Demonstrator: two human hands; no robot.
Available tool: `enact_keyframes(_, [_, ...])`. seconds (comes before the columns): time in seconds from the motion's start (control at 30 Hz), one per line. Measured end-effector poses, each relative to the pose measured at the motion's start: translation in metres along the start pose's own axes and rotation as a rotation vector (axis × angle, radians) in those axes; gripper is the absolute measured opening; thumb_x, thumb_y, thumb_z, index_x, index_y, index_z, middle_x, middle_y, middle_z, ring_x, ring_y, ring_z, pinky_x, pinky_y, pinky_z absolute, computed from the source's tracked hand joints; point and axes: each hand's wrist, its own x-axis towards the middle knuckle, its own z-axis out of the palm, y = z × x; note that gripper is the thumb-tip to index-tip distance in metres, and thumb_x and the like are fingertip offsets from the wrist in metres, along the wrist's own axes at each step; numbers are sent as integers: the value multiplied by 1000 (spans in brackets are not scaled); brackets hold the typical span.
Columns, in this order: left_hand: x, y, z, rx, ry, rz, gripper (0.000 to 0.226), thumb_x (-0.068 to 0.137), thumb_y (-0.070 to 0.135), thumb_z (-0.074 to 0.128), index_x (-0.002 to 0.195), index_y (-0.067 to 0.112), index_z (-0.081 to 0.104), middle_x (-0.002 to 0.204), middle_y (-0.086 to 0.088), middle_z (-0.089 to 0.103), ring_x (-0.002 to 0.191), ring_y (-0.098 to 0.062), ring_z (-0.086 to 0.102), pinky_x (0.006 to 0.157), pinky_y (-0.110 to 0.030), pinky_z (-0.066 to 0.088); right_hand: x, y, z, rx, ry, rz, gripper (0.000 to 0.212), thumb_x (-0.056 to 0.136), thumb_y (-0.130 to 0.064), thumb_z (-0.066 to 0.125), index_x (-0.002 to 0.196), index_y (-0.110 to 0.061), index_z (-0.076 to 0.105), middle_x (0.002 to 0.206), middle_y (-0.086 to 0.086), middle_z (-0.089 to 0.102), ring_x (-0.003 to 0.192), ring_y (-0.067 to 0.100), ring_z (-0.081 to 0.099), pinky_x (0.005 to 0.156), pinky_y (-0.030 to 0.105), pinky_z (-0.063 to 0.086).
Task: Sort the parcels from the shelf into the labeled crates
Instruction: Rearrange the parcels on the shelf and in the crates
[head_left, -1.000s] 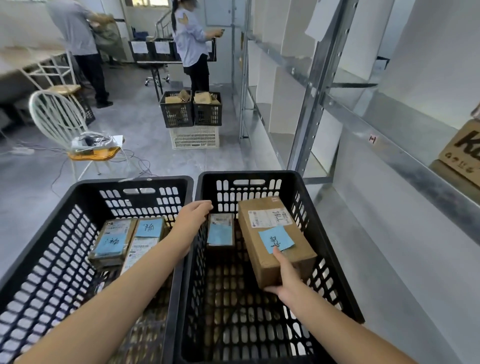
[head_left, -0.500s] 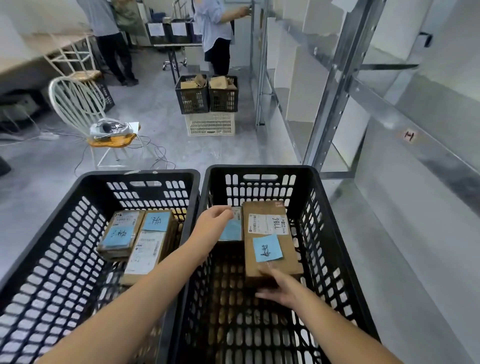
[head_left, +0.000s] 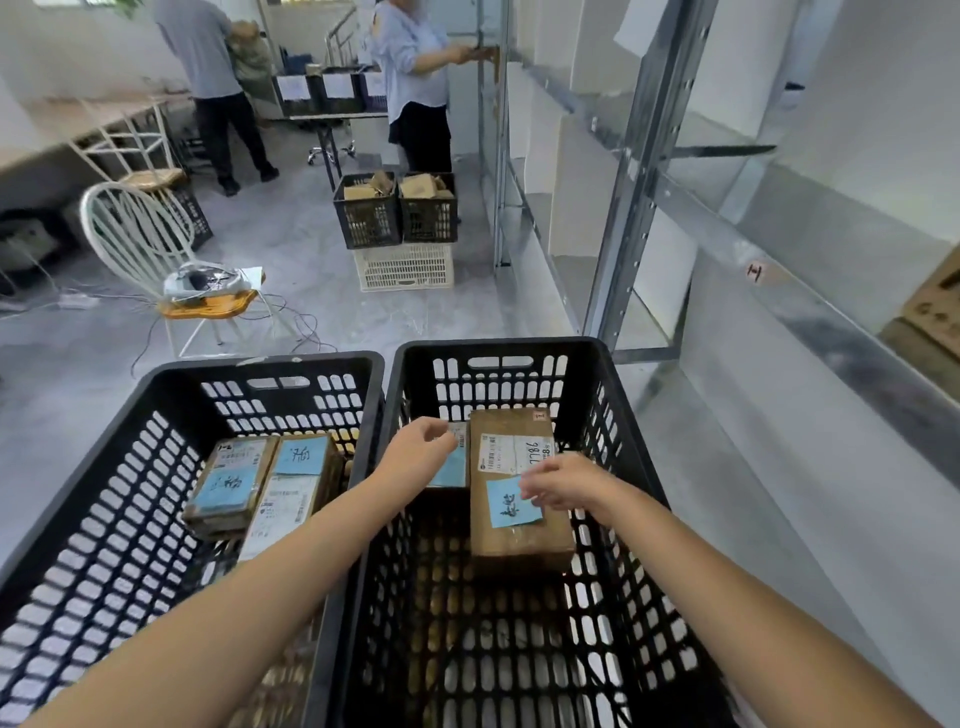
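Two black crates stand side by side below me. The right crate (head_left: 498, 345) holds a brown box (head_left: 514, 543) with a white label and a blue note; it lies flat on the crate floor. Beside it lies a small parcel (head_left: 456, 470) with a blue note, partly hidden by my left hand (head_left: 421, 447), which hovers over it with loosely curled fingers and holds nothing. My right hand (head_left: 566, 483) hangs just above the brown box, fingers loose, gripping nothing. The left crate (head_left: 260, 366) holds two flat parcels (head_left: 228, 483) (head_left: 291, 499) with blue notes.
A metal shelf upright (head_left: 639, 171) and shelf edge run along the right, with a cardboard box (head_left: 935, 306) on the shelf. A white chair (head_left: 156, 249) with cables stands to the left. Further crates (head_left: 395, 218) and two people (head_left: 415, 78) (head_left: 208, 78) are ahead.
My right hand has let go of the brown box, which now lies flat in the right crate, and has risen above it. My left hand moved from the crate rim over the small parcel.
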Motion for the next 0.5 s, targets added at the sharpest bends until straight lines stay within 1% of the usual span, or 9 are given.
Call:
enact_keyframes(0.03, [-2,3,0,32,-10,19,45,97,29,55,139,13,52,135,-2,58,125,-17,52,107,-37,43,-3,-12,-7,-57,111,-75,29,92,-21,68,120,-11,67,116,2,70,98,13,65,78,24,54])
enact_keyframes(0.07, [-3,6,-1,70,-19,41,47,97,30,55,140,13,50,137,-3,57,125,-18,52,106,-35,43,-7,-22,-12,-120,198,-143,32,92,-23,69,122,-13,65,120,1,66,100,11,61,74,21,50])
enact_keyframes(0.13, [-6,10,-4,132,-29,79,49,97,31,55,143,15,47,141,-4,53,127,-19,50,107,-36,42,-16,-40,-18,-251,279,-244,37,92,-28,67,126,-15,64,126,-1,63,103,9,55,78,22,44])
enact_keyframes(0.23, [-14,14,-12,184,-32,154,53,97,30,56,145,14,43,148,-5,46,135,-20,44,110,-35,37,-32,-52,-15,-407,311,-294,40,94,-33,64,130,-16,62,131,0,61,109,12,57,81,22,41])
enact_keyframes(0.3, [-21,14,-17,221,-41,210,55,98,30,57,147,12,40,151,-4,43,139,-20,40,111,-33,34,-43,-56,-8,-429,390,-339,43,96,-29,60,136,-15,57,137,2,57,120,16,55,87,23,40])
enact_keyframes(0.4, [-32,14,-26,283,-60,307,56,98,27,57,148,10,38,153,-5,41,141,-19,37,112,-29,30,-59,-60,0,-454,648,-451,49,97,-19,55,146,-12,47,147,5,48,133,22,48,107,33,40])
enact_keyframes(0.43, [-34,15,-30,301,-65,343,55,98,26,56,148,10,38,153,-5,40,142,-18,36,112,-27,29,-63,-62,1,-472,705,-469,51,98,-18,53,147,-11,44,147,6,47,134,24,46,111,35,39])
enact_keyframes(0.5, [-39,15,-39,308,-67,401,55,98,26,56,148,10,37,153,-4,40,142,-17,35,113,-27,27,-72,-66,5,-498,746,-457,52,98,-21,53,148,-10,43,148,6,46,134,25,45,113,36,37])
